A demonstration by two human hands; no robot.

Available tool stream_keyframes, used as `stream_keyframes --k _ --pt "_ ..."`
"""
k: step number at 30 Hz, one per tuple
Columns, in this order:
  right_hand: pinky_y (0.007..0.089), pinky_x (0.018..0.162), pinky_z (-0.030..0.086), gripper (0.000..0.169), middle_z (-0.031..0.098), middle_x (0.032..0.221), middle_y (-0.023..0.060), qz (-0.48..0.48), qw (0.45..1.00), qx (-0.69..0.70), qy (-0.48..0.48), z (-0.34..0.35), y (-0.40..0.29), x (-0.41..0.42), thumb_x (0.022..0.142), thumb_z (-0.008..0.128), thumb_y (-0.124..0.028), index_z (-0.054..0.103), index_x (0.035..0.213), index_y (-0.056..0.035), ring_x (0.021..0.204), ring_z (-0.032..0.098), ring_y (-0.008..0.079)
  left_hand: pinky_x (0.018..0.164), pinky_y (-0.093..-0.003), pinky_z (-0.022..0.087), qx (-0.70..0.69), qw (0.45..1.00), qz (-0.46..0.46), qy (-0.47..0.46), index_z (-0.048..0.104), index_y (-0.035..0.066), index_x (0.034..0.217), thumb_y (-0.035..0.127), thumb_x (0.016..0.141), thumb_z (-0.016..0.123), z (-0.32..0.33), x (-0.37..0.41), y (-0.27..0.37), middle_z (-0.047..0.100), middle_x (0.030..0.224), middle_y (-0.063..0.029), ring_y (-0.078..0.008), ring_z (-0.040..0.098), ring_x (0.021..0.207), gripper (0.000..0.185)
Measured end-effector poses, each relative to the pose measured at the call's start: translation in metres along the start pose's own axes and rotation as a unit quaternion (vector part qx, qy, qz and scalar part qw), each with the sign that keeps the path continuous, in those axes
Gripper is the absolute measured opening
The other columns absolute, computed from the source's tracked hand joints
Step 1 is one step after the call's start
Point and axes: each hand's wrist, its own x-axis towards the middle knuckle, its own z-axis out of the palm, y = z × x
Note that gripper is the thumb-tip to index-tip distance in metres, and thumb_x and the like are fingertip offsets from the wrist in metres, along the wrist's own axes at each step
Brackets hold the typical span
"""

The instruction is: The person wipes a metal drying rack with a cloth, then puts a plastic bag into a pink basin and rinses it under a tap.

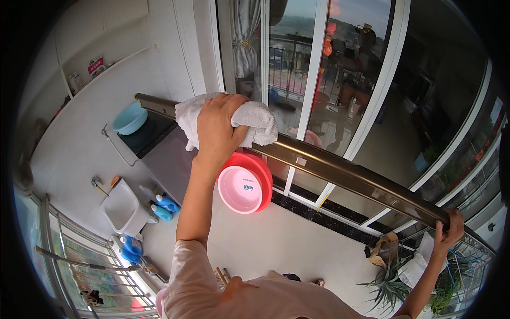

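Observation:
My left hand (219, 123) presses a light grey terry cloth (257, 119) over a long bronze-coloured metal rail (342, 171). The cloth is bunched around the fingers and hides that stretch of the rail. Towards the far right, my right hand (448, 231) grips the same rail near its other end, with the fingers over its edge. The rail runs slantwise across the view at a raised height. Below the cloth, a pink plastic basin (240, 189) rests in a larger red basin (266, 179).
Glass sliding doors (295, 99) stand behind the rail. At left are a washing machine (167, 159), a light-blue basin (130, 119), a white sink (119, 211) and detergent bottles (169, 203). Potted spiky plants (384, 285) and a wire rack (470, 255) stand at lower right.

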Motion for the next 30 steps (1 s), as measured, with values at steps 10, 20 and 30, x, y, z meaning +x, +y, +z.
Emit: stream_keyframes --k 10,20,30 --pt "0.0372 0.064 0.042 0.039 0.054 0.074 0.0140 0.021 1.000 -0.006 -0.018 -0.010 -0.011 0.015 0.073 0.061 -0.038 0.058 0.082 -0.0010 0.068 0.053 0.0334 0.077 -0.0380 0.040 -0.171 0.974 0.149 0.018 0.059 0.005 0.083 0.009 0.057 0.062 0.048 0.004 0.110 0.061 0.090 -0.0076 -0.0272 0.055 0.089 0.026" --pt "0.0377 0.068 0.043 0.032 0.057 0.090 0.0123 -0.013 0.999 -0.016 -0.029 0.009 -0.052 0.042 0.072 0.065 -0.024 0.059 0.095 -0.0026 0.079 0.054 0.0299 0.086 -0.0318 0.043 -0.461 0.811 -0.164 -0.320 0.056 -0.001 0.108 0.003 0.075 0.053 0.114 -0.131 0.143 0.060 0.102 -0.0134 -0.0258 0.058 0.097 0.033" --pt "0.0338 0.084 0.045 0.052 0.046 0.124 0.0137 0.326 0.658 0.620 -0.278 0.097 -0.209 -0.042 0.082 0.063 -0.015 0.039 0.127 -0.0078 0.102 0.055 0.0234 0.084 -0.0283 0.046 -0.654 0.520 -0.518 -0.184 0.046 -0.001 0.121 0.016 0.087 0.056 0.104 -0.126 0.114 0.057 0.108 -0.0081 -0.0160 0.056 0.097 0.038"
